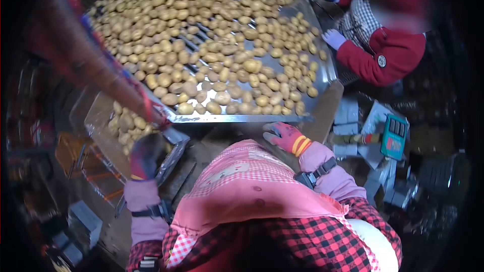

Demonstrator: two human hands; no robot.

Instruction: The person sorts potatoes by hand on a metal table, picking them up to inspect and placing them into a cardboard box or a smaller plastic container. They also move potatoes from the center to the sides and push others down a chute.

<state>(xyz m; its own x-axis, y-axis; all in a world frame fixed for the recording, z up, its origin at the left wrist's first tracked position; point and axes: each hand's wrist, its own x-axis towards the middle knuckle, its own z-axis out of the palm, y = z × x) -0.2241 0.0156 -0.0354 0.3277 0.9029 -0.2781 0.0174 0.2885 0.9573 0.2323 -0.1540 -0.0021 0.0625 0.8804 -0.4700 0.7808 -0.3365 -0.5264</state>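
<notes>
Many potatoes (pixel 222 50) lie on a metal sorting table (pixel 232 118) in front of me. My left hand (pixel 146 156), in a dark and red glove, is over the near edge of a plastic-lined container (pixel 93 116) of potatoes at the lower left. It is blurred and its fingers are hard to make out, so what it may hold is hidden. My right hand (pixel 284 137), in a red and grey glove with yellow bands, is just below the table's front edge, its fingers apart and nothing seen in them.
A co-worker in a red top (pixel 398 55) stands at the table's right side, one gloved hand on its rim. A slanting beam (pixel 96 55) crosses the upper left. At right are a green scale-like device (pixel 394 137) and grey boxes (pixel 347 111). An orange crate (pixel 70 153) stands at left.
</notes>
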